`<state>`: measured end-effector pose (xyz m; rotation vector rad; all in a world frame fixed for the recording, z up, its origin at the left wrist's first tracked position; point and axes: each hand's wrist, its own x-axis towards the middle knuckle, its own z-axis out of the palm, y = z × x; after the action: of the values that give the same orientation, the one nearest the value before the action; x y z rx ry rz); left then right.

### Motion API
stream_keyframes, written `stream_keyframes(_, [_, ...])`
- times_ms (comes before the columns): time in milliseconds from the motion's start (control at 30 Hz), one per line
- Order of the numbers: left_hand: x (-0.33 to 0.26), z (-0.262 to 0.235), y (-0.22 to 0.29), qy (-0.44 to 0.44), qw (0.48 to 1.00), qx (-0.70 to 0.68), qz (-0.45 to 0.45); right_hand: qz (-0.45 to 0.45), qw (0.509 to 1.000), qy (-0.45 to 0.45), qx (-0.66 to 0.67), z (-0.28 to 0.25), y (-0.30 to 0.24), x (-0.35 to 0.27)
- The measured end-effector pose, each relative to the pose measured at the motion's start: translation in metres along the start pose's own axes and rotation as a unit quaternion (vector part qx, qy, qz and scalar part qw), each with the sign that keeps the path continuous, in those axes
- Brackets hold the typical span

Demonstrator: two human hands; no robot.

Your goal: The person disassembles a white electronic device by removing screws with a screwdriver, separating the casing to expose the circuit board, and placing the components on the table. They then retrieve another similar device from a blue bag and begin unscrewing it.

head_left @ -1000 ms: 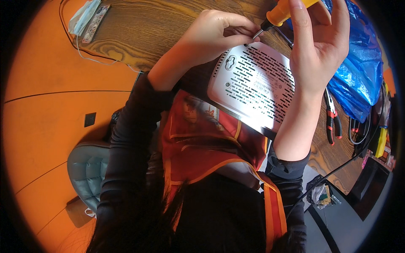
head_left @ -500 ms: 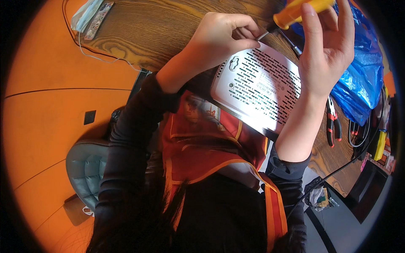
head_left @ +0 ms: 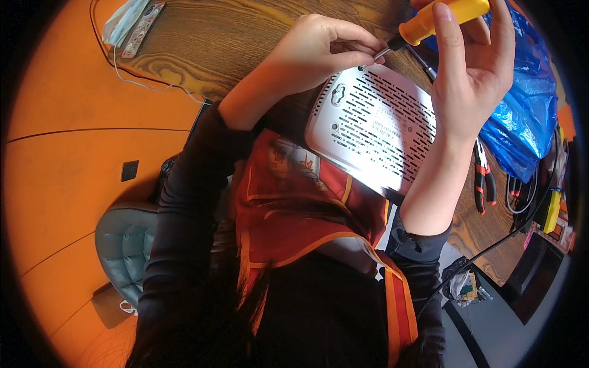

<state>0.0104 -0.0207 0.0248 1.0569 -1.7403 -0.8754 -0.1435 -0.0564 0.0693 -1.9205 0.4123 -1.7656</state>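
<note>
My right hand [head_left: 469, 76] holds a screwdriver by its yellow handle [head_left: 445, 21], thumb on one side and fingers around the other. The thin metal shaft slants down and left to the far corner of a white vented plastic device casing [head_left: 383, 126]. There, my left hand [head_left: 322, 52] is closed, thumb and fingertips pinched around the shaft's tip; any small screw between them is hidden. A recessed hole [head_left: 335, 127] sits near the casing's left edge, and a small dark hole shows beside my left thumb. My right forearm covers the casing's right side.
Right of my right arm lie red-and-black pliers [head_left: 482, 178] and a blue plastic bag [head_left: 521, 110] on the wooden table [head_left: 227, 37]. A second metal shaft [head_left: 423, 61] lies behind the casing. A dark cable [head_left: 491, 248] crosses at the right. A face mask [head_left: 124, 23] lies far left.
The screwdriver handle has shifted slightly down and right, with its dark collar showing more. My left hand has moved slightly, uncovering a hole at the casing's far corner.
</note>
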Motion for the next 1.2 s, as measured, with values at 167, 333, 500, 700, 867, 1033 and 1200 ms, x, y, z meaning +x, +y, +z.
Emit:
stream_keyframes(167, [-0.001, 0.002, -0.001, 0.004, 0.998, 0.061, 0.033, 0.006, 0.999, 0.006, -0.042, -0.001, -0.002, 0.001])
stream_keyframes(333, [0.0, 0.002, -0.001, 0.014, 0.998, 0.056, 0.014, -0.034, 0.999, 0.007, -0.002, 0.0, 0.001, 0.002])
stream_keyframes(500, [0.001, 0.004, -0.002, 0.029, 0.997, 0.048, 0.045, -0.014, 1.0, -0.004, -0.007, -0.001, 0.005, 0.001])
stream_keyframes(700, [-0.001, 0.004, -0.003, 0.015, 0.998, 0.064, 0.006, 0.009, 1.0, -0.003, -0.03, -0.003, -0.003, -0.001])
stream_keyframes(867, [-0.002, -0.001, -0.001, -0.006, 0.995, 0.101, 0.011, 0.009, 1.0, 0.017, -0.003, 0.002, -0.005, 0.001])
stream_keyframes(1033, [0.001, -0.007, -0.001, 0.042, 0.997, 0.053, 0.038, -0.058, 0.998, 0.038, 0.012, -0.005, -0.003, 0.004])
stream_keyframes(1200, [-0.007, -0.016, -0.003, -0.002, 1.0, 0.0, -0.002, 0.006, 0.993, 0.116, 0.02, -0.018, -0.003, -0.002])
